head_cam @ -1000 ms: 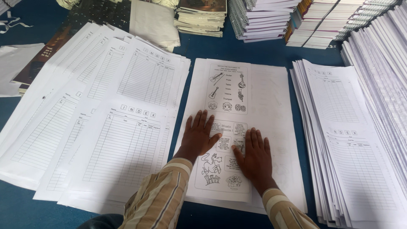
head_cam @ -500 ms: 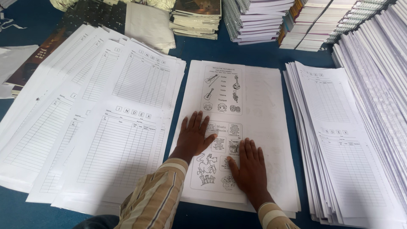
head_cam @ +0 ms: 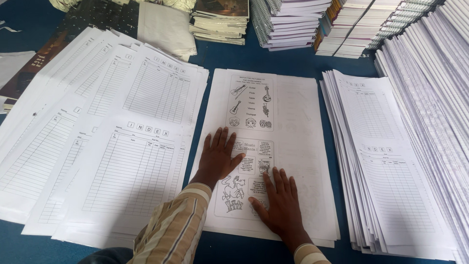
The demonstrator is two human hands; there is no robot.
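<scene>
Both palms lie flat, fingers spread, gripping nothing — left hand (head_cam: 218,158) and right hand (head_cam: 278,205) press the picture worksheet (head_cam: 271,146) on the blue table (head_cam: 273,61), between fanned index sheets (head_cam: 122,146)

Two hands lie flat on the middle pile, the left hand (head_cam: 217,159) and the right hand (head_cam: 279,205). One pile of picture worksheets (head_cam: 293,127) sits in the middle of the counter. Fanned index sheets form two spreads, one on the left (head_cam: 122,146) and one on the right (head_cam: 386,171). At the far edge stand three stacks of bound books (head_cam: 288,22); their sheets are too many to count.
</scene>
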